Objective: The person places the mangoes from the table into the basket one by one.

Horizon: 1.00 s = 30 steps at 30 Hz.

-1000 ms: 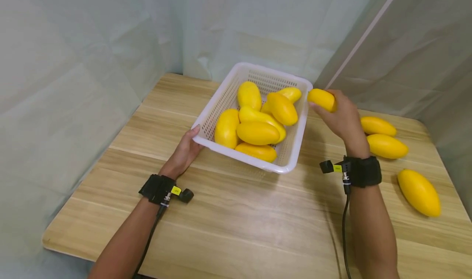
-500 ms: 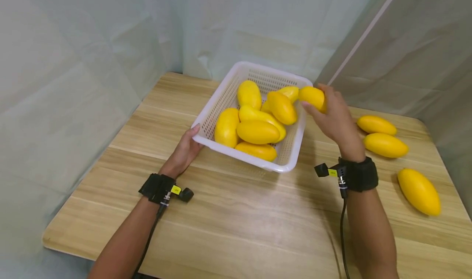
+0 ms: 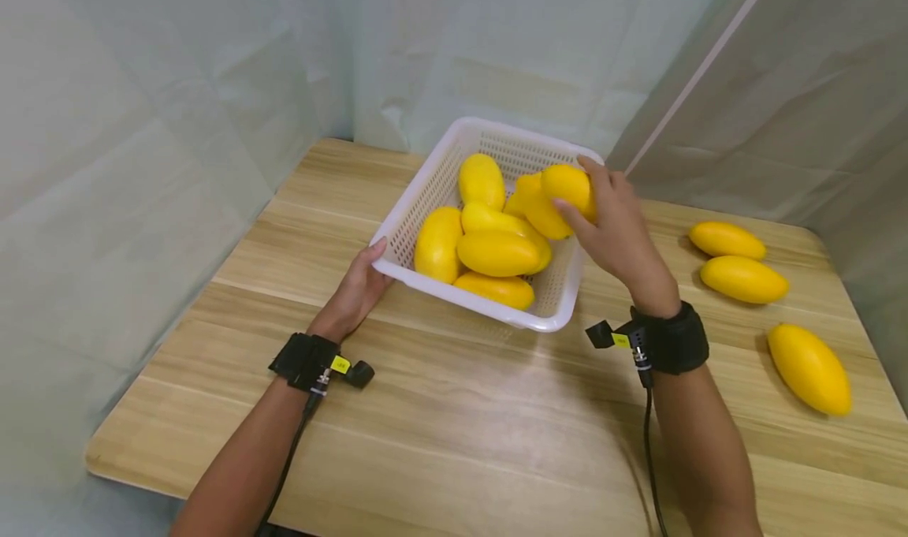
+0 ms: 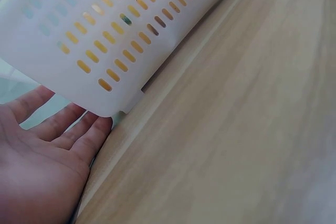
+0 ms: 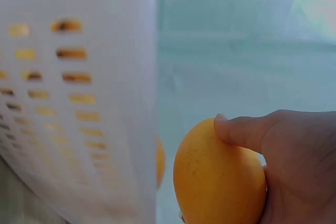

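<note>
The left hand [image 3: 358, 289] grips the basket [image 3: 461, 300] at eight o'clock, thumb over the rim, apparently steadying it. The right hand [image 3: 619, 228], curved widely round a mango [image 3: 570, 188], seemingly to secure it, holds it above the basket's two o'clock side.

Yellow oval mangoes [image 3: 499, 253] lie in white rectangular plastic basket [image 3: 464, 298]; three loose mangoes [image 3: 744, 279] rightward on tan wooden table [image 3: 454, 426].
</note>
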Each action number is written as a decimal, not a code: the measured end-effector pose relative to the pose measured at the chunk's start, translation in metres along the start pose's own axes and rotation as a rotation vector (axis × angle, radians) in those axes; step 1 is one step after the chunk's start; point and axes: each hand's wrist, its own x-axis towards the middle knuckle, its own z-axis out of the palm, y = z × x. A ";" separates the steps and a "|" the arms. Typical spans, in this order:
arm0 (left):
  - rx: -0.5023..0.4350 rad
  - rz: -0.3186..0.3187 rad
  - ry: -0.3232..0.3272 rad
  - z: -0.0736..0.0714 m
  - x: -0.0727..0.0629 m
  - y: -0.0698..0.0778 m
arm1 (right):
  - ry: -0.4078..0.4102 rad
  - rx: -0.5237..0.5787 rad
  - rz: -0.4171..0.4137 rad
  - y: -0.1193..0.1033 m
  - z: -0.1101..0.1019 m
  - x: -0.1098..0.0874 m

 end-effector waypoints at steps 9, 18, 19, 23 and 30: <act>-0.006 -0.007 -0.007 0.002 0.001 0.002 | -0.021 -0.029 -0.046 -0.009 0.014 -0.001; 0.001 -0.007 -0.005 0.001 0.001 0.000 | -0.009 -0.085 -0.128 -0.017 0.030 -0.003; 0.008 -0.006 -0.003 0.000 0.002 -0.001 | -0.016 -0.090 -0.128 -0.019 0.032 -0.003; 0.004 0.001 0.000 0.000 0.004 -0.004 | -0.035 -0.116 -0.114 -0.022 0.038 -0.004; 0.000 0.004 -0.003 -0.004 0.009 -0.015 | -0.079 -0.150 -0.097 -0.021 0.045 -0.007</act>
